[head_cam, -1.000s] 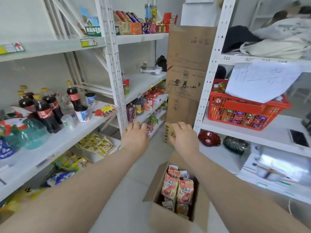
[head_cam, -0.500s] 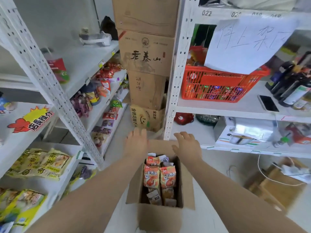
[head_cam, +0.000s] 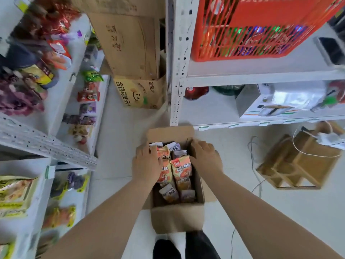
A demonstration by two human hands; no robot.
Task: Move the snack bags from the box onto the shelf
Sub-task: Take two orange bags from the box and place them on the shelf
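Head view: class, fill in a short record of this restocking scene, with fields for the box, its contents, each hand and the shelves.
Box: open cardboard box on the floor between two shelf units
Contents: orange snack bags, packed upright
Left hand: at the box's left edge, fingertips on the bags; grip unclear
Right hand: on the box's right flap; grip unclear
Left shelf: holds assorted snacks
Right shelf: holds a red basket
Progress: no bag lifted clear of the box
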